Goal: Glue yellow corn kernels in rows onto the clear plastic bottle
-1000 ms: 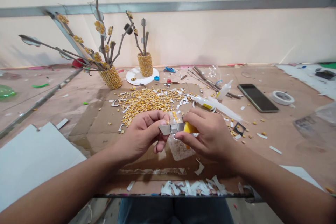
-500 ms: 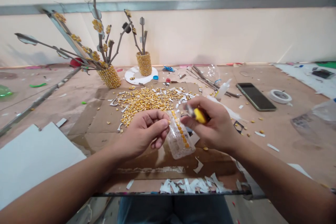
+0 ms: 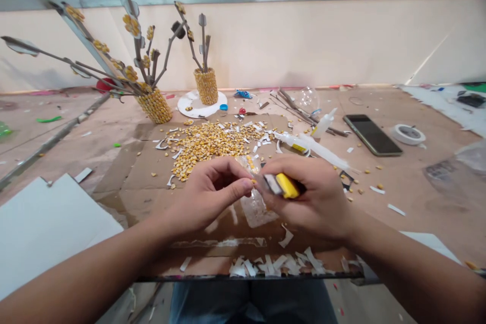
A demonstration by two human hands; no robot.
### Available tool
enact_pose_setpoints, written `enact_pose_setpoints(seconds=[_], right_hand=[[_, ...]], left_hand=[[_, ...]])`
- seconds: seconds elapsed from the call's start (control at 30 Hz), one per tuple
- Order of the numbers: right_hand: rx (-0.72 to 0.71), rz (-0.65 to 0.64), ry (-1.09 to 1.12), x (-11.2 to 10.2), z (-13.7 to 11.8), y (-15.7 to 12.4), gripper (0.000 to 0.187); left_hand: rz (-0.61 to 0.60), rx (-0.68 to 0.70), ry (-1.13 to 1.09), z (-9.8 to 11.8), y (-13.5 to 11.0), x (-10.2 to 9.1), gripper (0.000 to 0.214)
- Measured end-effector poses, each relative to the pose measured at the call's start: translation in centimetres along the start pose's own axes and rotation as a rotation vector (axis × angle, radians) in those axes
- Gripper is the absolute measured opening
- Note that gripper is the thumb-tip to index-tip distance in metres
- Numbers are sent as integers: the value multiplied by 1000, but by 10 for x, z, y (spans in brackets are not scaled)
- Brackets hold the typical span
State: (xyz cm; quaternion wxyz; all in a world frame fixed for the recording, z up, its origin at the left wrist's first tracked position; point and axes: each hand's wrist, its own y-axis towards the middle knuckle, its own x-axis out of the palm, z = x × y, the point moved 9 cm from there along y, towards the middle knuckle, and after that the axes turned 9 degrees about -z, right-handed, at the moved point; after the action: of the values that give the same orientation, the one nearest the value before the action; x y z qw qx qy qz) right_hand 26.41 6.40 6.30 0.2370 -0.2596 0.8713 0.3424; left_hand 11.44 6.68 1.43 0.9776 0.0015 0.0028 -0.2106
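Note:
My left hand (image 3: 220, 192) is closed in a pinch on a small corn kernel (image 3: 253, 181) at its thumb and fingertips. A yellow-handled utility knife (image 3: 287, 186) is wrapped in my right hand (image 3: 315, 197), its front end pointing left at the kernel; the blade is blurred. The two hands almost meet. Below them lies a clear plastic piece (image 3: 258, 212) on the brown cardboard (image 3: 140, 162), its row of kernels mostly hidden by my right hand. Just beyond my hands spreads a pile of corn kernels (image 3: 212, 142).
Two corn-covered pots (image 3: 154, 106) with branches stand at the back left. Right of the pile are a glue bottle (image 3: 324, 122), a phone (image 3: 372, 134) and a tape roll (image 3: 408, 134). White paper scraps (image 3: 281, 266) lie along the front edge, a white sheet (image 3: 49, 228) at left.
My right hand has brought the knife down and left to the kernel at my left fingertips. The right hand now covers much of the plastic piece's kernel row. The view has tilted slightly downward.

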Motion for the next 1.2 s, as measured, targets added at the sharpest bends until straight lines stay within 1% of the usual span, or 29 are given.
enact_pose_setpoints(seconds=[0.03, 0.1, 0.13, 0.17, 0.2, 0.27, 0.3, 0.37, 0.4, 0.47, 0.57, 0.67, 0.8, 0.97, 1.07, 1.2], right_hand=[[71, -44, 34, -1, 4, 2, 6], [221, -195, 90, 0, 14, 5, 15], [263, -277, 106, 1, 18, 4, 17], [280, -353, 95, 0, 20, 4, 19], [283, -454, 90, 3, 22, 2, 19], [284, -611, 66, 7, 26, -4, 19], [285, -670, 55, 9, 29, -7, 18], [291, -727, 33, 13, 33, -10, 19], [292, -742, 24, 14, 34, -11, 20], [296, -757, 18, 17, 33, -11, 22], [305, -746, 23, 19, 32, -9, 23], [313, -722, 51, 19, 32, -8, 24], [333, -697, 65, 18, 35, -7, 23], [386, -747, 89, 22, 41, -10, 11], [389, -746, 122, 23, 42, -9, 12], [405, -738, 197, 26, 45, -9, 18]], left_hand=[[7, 47, 80, 4, 0, -3, 25], [31, 163, 265, 12, -2, -11, 18], [39, 226, 360, 17, -4, -14, 20], [32, 256, 445, 18, -5, -16, 28], [4, 249, 516, 16, -5, -17, 39], [-82, 154, 591, 6, -3, -16, 61], [-124, 88, 609, 0, -3, -15, 72], [-180, -18, 620, -9, -3, -12, 92], [-191, -46, 618, -11, -3, -10, 102], [-185, -53, 601, -10, -3, -5, 121], [-153, -52, 591, -8, -2, 1, 132], [-145, -56, 639, -9, -2, 5, 132], [-162, -25, 711, -14, -4, 5, 133], [-193, 45, 823, -20, -6, 6, 141], [-193, 90, 855, -19, -6, 8, 140], [-191, 124, 884, -15, -7, 9, 137]])
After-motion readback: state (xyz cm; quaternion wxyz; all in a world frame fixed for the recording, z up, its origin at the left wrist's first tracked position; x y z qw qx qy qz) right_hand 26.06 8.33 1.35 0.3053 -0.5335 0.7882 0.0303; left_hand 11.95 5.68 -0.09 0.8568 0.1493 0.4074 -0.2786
